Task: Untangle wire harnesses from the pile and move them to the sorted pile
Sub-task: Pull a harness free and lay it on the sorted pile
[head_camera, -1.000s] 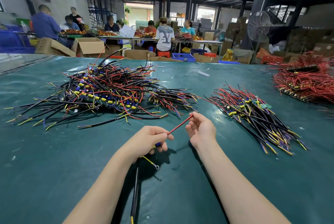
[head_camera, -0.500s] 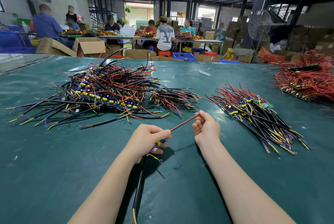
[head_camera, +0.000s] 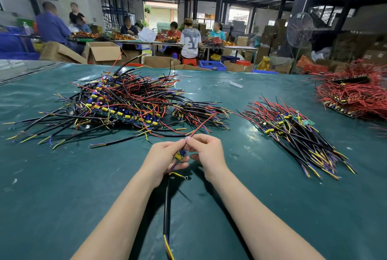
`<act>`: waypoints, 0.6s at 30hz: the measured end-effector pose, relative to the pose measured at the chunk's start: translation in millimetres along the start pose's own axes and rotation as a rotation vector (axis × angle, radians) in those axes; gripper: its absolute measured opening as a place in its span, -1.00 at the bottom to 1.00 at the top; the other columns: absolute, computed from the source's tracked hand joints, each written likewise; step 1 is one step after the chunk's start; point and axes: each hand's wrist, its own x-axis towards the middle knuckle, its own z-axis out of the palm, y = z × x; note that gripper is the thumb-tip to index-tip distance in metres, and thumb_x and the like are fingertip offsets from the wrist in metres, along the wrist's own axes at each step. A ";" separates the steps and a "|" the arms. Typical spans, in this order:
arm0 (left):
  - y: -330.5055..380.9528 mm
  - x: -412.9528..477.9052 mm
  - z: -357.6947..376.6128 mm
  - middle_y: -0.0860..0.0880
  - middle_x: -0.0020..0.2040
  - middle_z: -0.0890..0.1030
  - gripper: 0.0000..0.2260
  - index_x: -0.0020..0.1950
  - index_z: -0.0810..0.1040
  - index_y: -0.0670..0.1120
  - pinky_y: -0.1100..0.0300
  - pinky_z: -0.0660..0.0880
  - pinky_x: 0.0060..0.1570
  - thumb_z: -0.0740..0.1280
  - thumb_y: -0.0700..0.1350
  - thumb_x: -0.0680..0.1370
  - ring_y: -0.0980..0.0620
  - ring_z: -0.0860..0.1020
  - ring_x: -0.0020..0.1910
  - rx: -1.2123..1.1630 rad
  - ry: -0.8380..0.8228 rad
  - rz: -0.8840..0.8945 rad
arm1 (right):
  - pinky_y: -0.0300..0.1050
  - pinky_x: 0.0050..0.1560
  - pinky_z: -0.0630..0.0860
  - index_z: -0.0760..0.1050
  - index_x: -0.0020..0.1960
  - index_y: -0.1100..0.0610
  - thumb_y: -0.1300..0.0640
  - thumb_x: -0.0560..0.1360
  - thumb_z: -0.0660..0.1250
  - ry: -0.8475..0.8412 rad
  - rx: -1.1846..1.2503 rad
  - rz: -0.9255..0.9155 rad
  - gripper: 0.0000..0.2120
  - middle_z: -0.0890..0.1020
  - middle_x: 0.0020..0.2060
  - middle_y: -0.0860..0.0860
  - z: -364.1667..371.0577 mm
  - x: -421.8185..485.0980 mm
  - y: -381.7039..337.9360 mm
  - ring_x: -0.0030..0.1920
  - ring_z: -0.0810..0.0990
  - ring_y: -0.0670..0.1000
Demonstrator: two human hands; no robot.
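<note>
2 hands (head_camera: 165,158) (head_camera: 206,151) pinch 1 light, floppy harness (head_camera: 179,155): left grip on its small board, right on its red wire (head_camera: 202,124).

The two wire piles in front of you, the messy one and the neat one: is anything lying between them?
In the head view, only bare green table separates the messy pile from the neat pile.

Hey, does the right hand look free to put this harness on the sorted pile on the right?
Probably yes. The right hand pinches the harness's red wire, and bare green table lies between it and the sorted pile. The left hand would need to release the harness first.
</note>
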 end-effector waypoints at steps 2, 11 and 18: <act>1.5 1.0 -3.1 -0.13 -0.38 0.60 -0.87 -0.21 0.56 -0.25 0.26 0.55 -0.47 0.29 -0.28 0.52 0.04 0.62 -0.46 -0.047 -0.022 -0.025 | -0.40 -0.48 0.35 0.45 -0.35 0.17 0.32 0.48 0.30 0.026 -0.011 0.003 -0.76 0.44 -0.43 0.05 -2.3 1.6 0.5 -0.43 0.40 -0.10; -1.7 2.0 -8.6 -0.15 -0.25 0.63 -0.83 0.03 0.49 -0.22 0.26 0.56 -0.42 0.31 -0.40 0.47 0.02 0.64 -0.39 -0.035 -0.061 0.018 | -0.29 -0.45 0.53 0.49 -0.32 0.22 0.45 0.47 0.26 -0.109 0.063 0.095 -0.76 0.54 -0.56 -0.03 -7.7 3.7 -0.6 -0.54 0.54 -0.13; -2.5 2.3 -12.7 -0.05 -0.27 0.68 -0.86 -0.06 0.58 -0.21 0.28 0.57 -0.35 0.27 -0.38 0.50 0.10 0.65 -0.32 0.027 -0.164 0.016 | -0.28 -0.44 0.52 0.49 -0.30 0.24 0.37 0.51 0.24 -0.121 0.120 0.089 -0.78 0.51 -0.54 0.02 -10.2 6.7 2.9 -0.51 0.50 -0.08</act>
